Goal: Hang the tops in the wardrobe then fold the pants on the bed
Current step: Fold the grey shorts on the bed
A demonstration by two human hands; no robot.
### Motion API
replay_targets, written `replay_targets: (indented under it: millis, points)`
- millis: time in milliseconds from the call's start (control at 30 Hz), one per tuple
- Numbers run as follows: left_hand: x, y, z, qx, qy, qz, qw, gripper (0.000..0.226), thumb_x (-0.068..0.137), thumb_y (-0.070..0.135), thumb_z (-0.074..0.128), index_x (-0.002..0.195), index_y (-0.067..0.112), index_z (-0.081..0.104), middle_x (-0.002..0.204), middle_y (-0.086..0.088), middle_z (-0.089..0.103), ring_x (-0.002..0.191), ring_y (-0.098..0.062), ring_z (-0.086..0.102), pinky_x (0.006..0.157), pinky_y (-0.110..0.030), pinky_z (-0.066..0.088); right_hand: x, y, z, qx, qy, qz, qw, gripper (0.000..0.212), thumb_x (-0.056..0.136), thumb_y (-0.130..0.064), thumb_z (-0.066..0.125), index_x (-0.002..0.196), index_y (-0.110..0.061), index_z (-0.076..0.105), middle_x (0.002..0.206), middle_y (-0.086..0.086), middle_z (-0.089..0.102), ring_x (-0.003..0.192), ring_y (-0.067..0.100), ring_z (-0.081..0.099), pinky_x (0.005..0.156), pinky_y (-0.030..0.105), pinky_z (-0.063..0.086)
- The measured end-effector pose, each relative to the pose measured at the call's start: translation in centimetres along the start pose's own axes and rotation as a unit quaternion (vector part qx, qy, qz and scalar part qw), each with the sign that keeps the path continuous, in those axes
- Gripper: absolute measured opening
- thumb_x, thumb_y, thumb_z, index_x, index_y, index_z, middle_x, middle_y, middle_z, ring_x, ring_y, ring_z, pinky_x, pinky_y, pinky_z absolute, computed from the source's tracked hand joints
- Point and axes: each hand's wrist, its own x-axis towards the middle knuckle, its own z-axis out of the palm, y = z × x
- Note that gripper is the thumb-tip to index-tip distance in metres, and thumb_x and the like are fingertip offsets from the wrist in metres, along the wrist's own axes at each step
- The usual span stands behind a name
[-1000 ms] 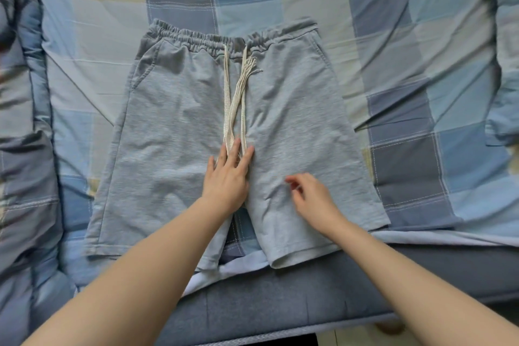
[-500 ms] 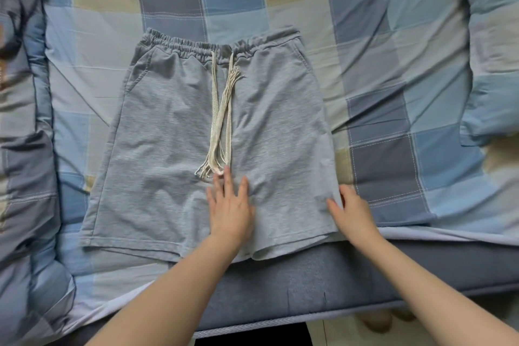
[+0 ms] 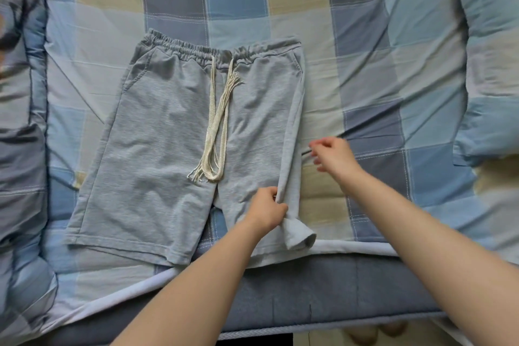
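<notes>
Head view, one frame. Item: grey shorts [image 3: 168,132], laid flat on the checked bed sheet [image 3: 365,36], elastic waistband at the far side, leg hems toward the near edge of the bed. Cream drawstring [image 3: 216,132]: hangs down the front centre, frayed ends lying near the crotch. Right-hand side of the shorts: outer edge lifted and turned inward into a narrow raised fold running from the waistband to the hem, with the hem corner curled open at the near end. Left hand [image 3: 265,211]: fingers and thumb curled onto that raised fold just above the hem, pinching the cloth. Right hand [image 3: 331,154]: over the sheet just beside the fold, fingers loosely bent, holding nothing; motion blur hides whether the fingertips touch the sheet. Rumpled quilt [image 3: 494,64] in the same check: bunched along the right edge of the bed; more bunched bedding along the left edge. Mattress edge [image 3: 323,289]: dark blue, below the sheet.
</notes>
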Motion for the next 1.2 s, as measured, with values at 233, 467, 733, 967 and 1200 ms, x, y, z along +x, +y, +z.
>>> replay_targets:
  millis: [233,467,733,967,1200]
  points:
    - [-0.1,-1.8,-4.3,0.103,-0.057,0.069,0.991,0.016,0.086,0.001,0.053,0.095,0.007,0.065,0.098,-0.010,0.070,0.092,-0.023,0.063,0.079,-0.031,0.052,10.6,-7.4,3.6,-0.011,0.032,0.044,0.998,0.022,0.092,-0.031,0.054,0.101,-0.010,0.055,0.089,0.009,0.059,0.074,0.022,0.059,0.063,0.032,0.052]
    - [-1.7,-6.1,-11.5,0.050,-0.108,0.083,0.989,0.025,0.085,0.008,0.066,0.063,0.018,0.058,0.057,0.017,0.050,0.053,0.004,0.045,0.055,-0.016,0.038,13.4,-10.4,6.9,-0.081,0.118,0.058,0.988,0.036,0.083,-0.014,0.057,0.117,-0.003,0.053,0.102,0.014,0.056,0.084,0.027,0.056,0.069,0.033,0.047]
    - [-5.8,-14.6,-25.7,-0.023,0.004,0.013,1.000,0.008,0.090,0.007,0.066,0.092,0.005,0.073,0.082,0.000,0.070,0.075,-0.009,0.062,0.071,-0.025,0.048,10.5,-20.0,17.0,-0.067,0.153,-0.103,0.981,0.023,0.089,-0.022,0.048,0.067,-0.017,0.049,0.086,0.015,0.064,0.056,0.024,0.059,0.057,0.032,0.048]
    - [-6.9,-22.6,-31.3,-0.057,0.173,-0.052,0.982,0.005,0.082,-0.001,0.072,0.082,0.004,0.071,0.076,-0.014,0.072,0.070,-0.015,0.058,0.066,-0.030,0.042,8.3,-24.8,29.0,-0.068,0.088,-0.150,0.982,0.020,0.095,-0.020,0.046,0.081,-0.010,0.056,0.102,0.022,0.068,0.084,0.036,0.069,0.074,0.048,0.058]
    - [-6.4,-25.8,-33.6,-0.010,0.265,-0.061,0.962,0.012,0.082,0.015,0.075,0.072,0.015,0.069,0.067,0.001,0.069,0.066,-0.015,0.062,0.060,-0.027,0.041,8.7,-27.6,34.0,-0.266,0.133,-0.172,0.939,0.029,0.096,-0.015,0.043,0.107,-0.004,0.067,0.116,0.017,0.065,0.106,0.031,0.061,0.085,0.033,0.047]
